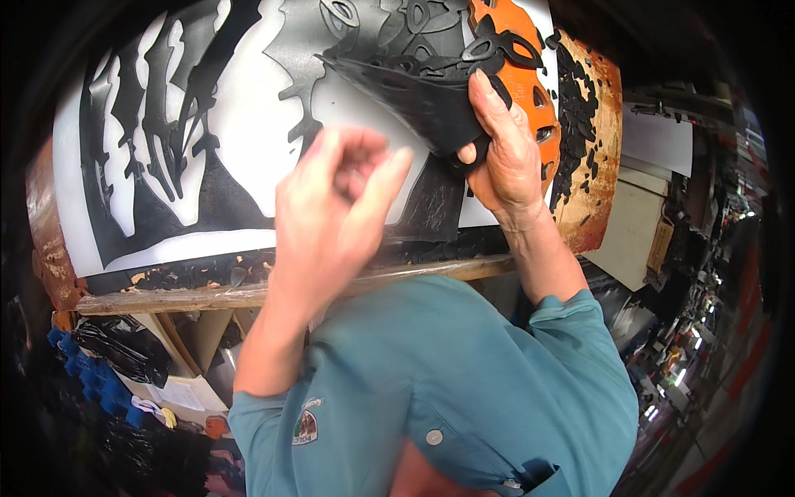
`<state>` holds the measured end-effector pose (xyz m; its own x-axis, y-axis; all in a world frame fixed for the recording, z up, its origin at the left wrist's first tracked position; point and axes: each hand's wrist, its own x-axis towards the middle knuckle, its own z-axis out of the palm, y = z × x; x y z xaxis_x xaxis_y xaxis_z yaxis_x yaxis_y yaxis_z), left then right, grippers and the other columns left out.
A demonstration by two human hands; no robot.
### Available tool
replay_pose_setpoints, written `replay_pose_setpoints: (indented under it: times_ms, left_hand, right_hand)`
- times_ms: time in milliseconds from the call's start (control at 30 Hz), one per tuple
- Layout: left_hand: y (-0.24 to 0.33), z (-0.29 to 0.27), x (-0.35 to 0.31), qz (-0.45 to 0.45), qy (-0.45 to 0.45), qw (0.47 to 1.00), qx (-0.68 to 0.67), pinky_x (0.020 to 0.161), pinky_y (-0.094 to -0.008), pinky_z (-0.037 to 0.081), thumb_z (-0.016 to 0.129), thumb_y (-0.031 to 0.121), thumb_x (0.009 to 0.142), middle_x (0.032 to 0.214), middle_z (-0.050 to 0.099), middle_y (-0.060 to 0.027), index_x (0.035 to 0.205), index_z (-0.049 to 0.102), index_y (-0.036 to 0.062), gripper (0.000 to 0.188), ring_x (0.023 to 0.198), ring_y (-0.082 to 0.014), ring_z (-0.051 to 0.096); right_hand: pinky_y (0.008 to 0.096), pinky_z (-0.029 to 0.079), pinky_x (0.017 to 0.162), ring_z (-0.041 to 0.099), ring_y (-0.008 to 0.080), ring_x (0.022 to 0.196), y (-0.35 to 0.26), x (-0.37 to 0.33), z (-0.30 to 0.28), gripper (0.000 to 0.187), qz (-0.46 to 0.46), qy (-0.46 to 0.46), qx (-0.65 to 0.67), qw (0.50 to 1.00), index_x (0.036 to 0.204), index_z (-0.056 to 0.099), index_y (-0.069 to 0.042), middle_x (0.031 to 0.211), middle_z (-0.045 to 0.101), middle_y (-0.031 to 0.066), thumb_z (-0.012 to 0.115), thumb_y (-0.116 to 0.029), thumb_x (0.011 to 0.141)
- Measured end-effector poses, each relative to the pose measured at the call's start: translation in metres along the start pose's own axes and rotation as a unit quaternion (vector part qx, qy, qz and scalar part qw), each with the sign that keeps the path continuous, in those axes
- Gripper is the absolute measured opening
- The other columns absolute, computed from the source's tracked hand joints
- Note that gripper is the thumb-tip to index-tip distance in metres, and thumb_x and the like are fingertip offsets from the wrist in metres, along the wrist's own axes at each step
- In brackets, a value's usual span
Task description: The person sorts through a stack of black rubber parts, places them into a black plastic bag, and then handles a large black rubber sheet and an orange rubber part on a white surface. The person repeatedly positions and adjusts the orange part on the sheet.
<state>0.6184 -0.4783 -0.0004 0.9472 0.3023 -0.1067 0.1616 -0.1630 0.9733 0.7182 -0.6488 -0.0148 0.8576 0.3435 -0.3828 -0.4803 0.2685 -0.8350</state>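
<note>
My right hand is closed on a folded black sheet piece, thumb on top. The piece is thin and dark, with oval openings along its upper edge, and tapers to a point toward the left. My left hand is raised to the left of it, smeared by motion, its thumb apart from its curled fingers and nothing visible in it. Below lies a black sheet with large jagged shapes cut out of it. Beside my right hand is an orange flat form with oval holes, partly covered by black cut pieces.
A white board lies under the sheet, above a wooden front edge with scraps along it. Small black offcuts are scattered on a worn brown board at right. A black plastic bag sits below left.
</note>
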Motion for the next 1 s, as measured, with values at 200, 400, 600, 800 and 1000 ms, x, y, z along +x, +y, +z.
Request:
replay_pose_setpoints:
  times_ms: [200,400,600,800,1000]
  left_hand:
    - [-0.005,0.016,0.035,-0.061,-0.024,0.997,-0.032,0.064,-0.0262,0.054,0.082,0.025,0.09,0.073,0.069,-0.0062,0.089,0.065,-0.0047,0.035,0.065,-0.0087,0.061]
    - [-0.013,0.009,0.044,-0.107,-0.117,0.987,-0.025,0.066,-0.0219,0.049,0.069,0.019,0.1,0.081,0.066,-0.004,0.095,0.062,-0.0023,0.023,0.071,-0.0075,0.06]
    - [-0.028,0.012,0.045,-0.081,-0.116,0.988,-0.054,0.065,-0.0244,0.049,0.059,0.009,0.099,0.081,0.065,-0.0043,0.096,0.061,-0.0016,0.011,0.069,-0.0093,0.059]
    - [-0.042,0.013,0.05,-0.07,-0.114,0.991,-0.008,0.065,-0.0241,0.048,0.057,0.007,0.1,0.083,0.066,-0.0043,0.098,0.062,-0.0005,0.01,0.07,-0.0094,0.06]
    - [-0.043,0.008,0.045,-0.074,-0.158,0.979,-0.105,0.066,-0.024,0.048,0.065,0.021,0.104,0.082,0.068,-0.0033,0.098,0.064,0.0025,0.019,0.071,-0.008,0.061]
  right_hand:
    - [0.0194,0.037,0.053,0.052,0.0002,0.064,0.002,-0.002,0.003,0.021,-0.013,-0.021,-0.009,1.0,0.095,0.072,-0.013,0.08,0.065,-0.0087,0.062,-0.026,0.107]
    - [0.0203,0.042,0.052,0.054,0.0018,0.06,0.017,0.0,0.002,0.034,-0.053,-0.006,-0.114,0.992,0.087,0.072,-0.009,0.073,0.064,-0.0062,0.062,-0.035,0.106]
    - [0.0243,0.043,0.052,0.054,0.0045,0.058,0.026,-0.003,0.006,0.035,-0.106,0.005,-0.23,0.967,0.083,0.07,-0.006,0.066,0.061,-0.0034,0.064,-0.032,0.105]
    - [0.0262,0.042,0.051,0.051,0.0057,0.055,0.026,0.0,0.005,0.037,-0.109,0.008,-0.264,0.958,0.084,0.07,-0.003,0.063,0.059,-0.0028,0.063,-0.034,0.105]
    - [0.0211,0.039,0.05,0.05,0.0025,0.057,0.033,0.011,-0.006,0.037,-0.077,0.015,-0.176,0.981,0.088,0.071,-0.009,0.069,0.061,-0.0059,0.062,-0.041,0.105]
